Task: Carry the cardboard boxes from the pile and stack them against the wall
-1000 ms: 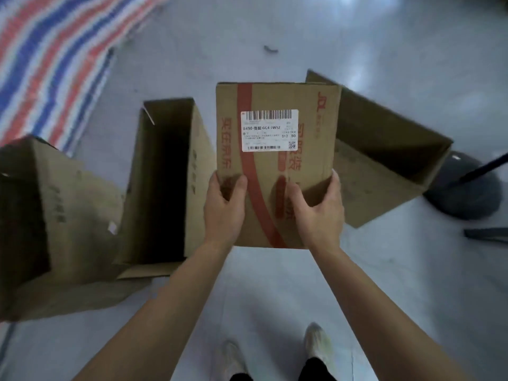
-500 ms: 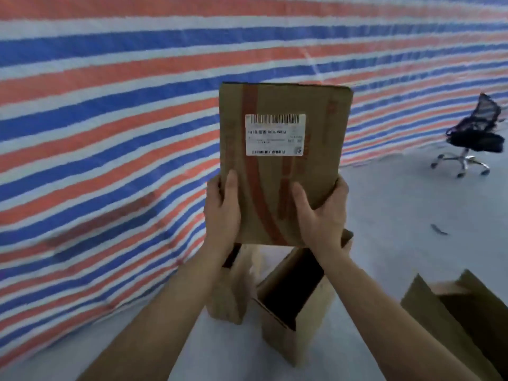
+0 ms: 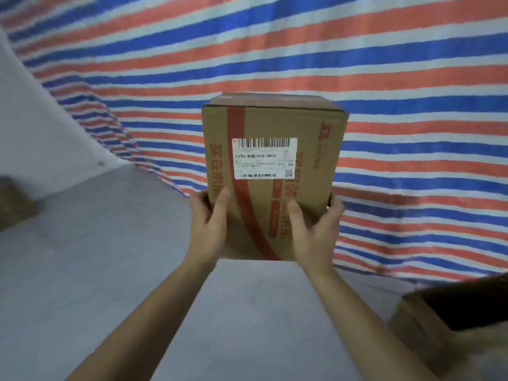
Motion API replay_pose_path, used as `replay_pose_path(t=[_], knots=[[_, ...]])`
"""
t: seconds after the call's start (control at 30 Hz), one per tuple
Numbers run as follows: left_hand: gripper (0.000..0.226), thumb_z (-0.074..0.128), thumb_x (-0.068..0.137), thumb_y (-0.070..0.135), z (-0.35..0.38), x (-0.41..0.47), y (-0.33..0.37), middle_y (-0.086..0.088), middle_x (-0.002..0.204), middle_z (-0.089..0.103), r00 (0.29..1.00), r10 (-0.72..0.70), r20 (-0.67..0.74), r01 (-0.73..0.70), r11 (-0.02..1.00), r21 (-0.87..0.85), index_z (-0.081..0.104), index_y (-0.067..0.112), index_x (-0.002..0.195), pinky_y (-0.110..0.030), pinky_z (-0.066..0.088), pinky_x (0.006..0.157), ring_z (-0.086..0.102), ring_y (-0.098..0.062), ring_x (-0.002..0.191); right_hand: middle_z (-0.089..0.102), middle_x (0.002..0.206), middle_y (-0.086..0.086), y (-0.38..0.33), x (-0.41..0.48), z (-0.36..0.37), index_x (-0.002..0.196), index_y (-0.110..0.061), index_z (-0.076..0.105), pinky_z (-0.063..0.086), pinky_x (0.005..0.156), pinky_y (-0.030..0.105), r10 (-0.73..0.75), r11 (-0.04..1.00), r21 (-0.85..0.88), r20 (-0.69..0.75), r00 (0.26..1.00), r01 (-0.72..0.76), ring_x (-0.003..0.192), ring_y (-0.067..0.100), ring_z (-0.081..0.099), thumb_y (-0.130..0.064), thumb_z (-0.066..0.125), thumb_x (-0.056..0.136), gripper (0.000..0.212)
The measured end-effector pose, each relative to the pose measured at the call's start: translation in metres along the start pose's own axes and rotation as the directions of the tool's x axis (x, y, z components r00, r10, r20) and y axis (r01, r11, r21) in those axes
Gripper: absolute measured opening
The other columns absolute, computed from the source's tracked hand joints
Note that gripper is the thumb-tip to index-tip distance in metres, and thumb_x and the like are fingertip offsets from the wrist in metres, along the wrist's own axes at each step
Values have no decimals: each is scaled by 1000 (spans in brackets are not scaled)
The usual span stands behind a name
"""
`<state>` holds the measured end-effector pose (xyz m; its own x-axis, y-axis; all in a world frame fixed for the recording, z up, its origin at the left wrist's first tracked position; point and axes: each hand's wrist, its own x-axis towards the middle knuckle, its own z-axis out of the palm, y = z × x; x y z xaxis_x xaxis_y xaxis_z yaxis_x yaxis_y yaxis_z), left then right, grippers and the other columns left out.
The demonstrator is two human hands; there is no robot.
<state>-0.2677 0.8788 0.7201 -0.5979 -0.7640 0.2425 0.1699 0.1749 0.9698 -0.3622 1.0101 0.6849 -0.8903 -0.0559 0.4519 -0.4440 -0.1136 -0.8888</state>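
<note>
**Box held up in front of the striped wall**

I have the cardboard box (image 3: pixel 275 171) up in both hands, out at arm's length and off the floor. My left hand (image 3: pixel 207 226) is clamped on its lower left edge, thumb lying up the near face and the other fingers wrapped round the side, out of sight. My right hand (image 3: pixel 316 232) grips the lower right corner the same way, thumb on the face, fingertips curling round the far side. The box stands roughly upright, its near face turned to me. A white shipping label (image 3: pixel 264 158) with barcodes sits in the upper middle of that face, a red tape strip (image 3: pixel 242 188) runs down beside it and curves toward the bottom edge, and red printed characters run down both sides.

Behind the box hangs the striped tarp (image 3: pixel 384 78) in red, blue and white bands, covering the wall down to the grey floor (image 3: pixel 110 257). At the lower right an open box (image 3: pixel 428 334) sits on the floor, its inside dark. Something brown and blurred lies at the far left edge; I cannot tell what it is
</note>
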Motion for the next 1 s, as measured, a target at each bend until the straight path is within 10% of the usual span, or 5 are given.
replay_pose_path(t=[0.13,0.4,1.0], knots=[[48,67,93,21,-135,37,-6,6,122,61,983,111,-144,-108,994,27,37,14,130,-16,52,83,63,2,105,58,128,-5,-9,-40,137,129,-23,32,58,77,16,-37,990,139,213,976,7,113,6,63,-19,72,87,58],[67,72,80,23,-369,115,-29,2,128,59,890,211,-404,-185,977,103,37,18,137,-24,52,91,60,-5,116,57,128,-8,-33,-117,411,132,-27,31,60,76,20,-119,960,282,418,901,-4,113,7,63,-28,67,82,62],[72,75,84,17,-581,412,-117,6,132,53,788,214,-577,-48,956,289,31,23,141,-16,52,90,54,1,118,55,117,-23,45,-71,810,126,-31,27,59,69,17,-86,931,323,645,759,-169,103,-4,63,-27,64,78,60]])
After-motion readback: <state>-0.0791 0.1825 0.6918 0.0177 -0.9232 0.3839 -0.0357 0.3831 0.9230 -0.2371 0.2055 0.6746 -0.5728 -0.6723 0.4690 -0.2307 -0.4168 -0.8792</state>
